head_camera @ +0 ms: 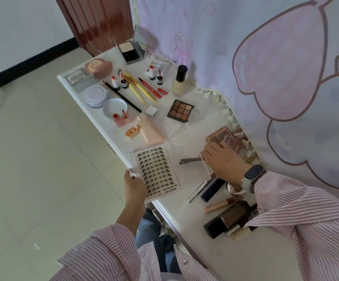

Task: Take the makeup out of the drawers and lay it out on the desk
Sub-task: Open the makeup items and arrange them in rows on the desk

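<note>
Left hand (133,186) pinches the lash tray (156,171) at the bench (186,218) edge; right hand (223,162) lies relaxed on its clear lid (193,159).

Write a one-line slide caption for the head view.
Left hand holds lash tray at desk edge; right hand rests among laid-out makeup.

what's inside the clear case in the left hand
The clear case holds a white card with rows of dark lash clusters and "XOYO" printed at its near end. The left hand grips that near corner, covering a small part of the card.
</note>
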The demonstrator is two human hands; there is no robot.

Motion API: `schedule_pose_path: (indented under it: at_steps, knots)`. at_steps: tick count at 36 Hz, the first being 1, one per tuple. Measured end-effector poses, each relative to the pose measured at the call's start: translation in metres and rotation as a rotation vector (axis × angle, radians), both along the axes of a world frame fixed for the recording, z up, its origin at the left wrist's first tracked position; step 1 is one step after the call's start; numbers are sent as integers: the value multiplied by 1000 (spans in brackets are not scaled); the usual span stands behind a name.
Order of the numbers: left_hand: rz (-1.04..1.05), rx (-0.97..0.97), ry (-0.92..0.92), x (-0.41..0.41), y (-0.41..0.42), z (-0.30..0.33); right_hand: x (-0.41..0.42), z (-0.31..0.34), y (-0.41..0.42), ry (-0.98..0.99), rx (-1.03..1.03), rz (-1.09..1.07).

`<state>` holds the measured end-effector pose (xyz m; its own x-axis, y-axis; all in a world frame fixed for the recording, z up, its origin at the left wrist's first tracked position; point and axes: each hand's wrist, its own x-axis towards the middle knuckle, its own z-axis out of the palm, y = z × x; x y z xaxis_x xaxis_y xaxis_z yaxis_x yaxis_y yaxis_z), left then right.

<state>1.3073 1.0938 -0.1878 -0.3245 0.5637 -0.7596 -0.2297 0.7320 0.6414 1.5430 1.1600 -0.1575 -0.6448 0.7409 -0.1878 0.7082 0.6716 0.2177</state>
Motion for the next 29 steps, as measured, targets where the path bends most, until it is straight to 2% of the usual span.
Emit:
schedule_pose_path:
  at_steps: [4,7,9,13,18,24,29]
  knots:
    - [57,-13,-52,6,1,0,-2,20,-5,21,-73,-225]
    - [26,34,-23,15,-2,0,4,29,-10,101,-154,-424]
    - [-26,51,8,22,-3,3,9,34,-13,241,-182,-582]
    - [-63,20,17,35,-1,16,12,36,-14,687,-277,-907]
    - [-71,-15,5,36,1,8,3,22,-26,761,-397,-1047]
    - [-48,-81,-8,36,8,12,1,8,-44,663,-232,-1061]
    - [-64,-99,-1,33,10,12,4,16,-49,793,-140,-1101]
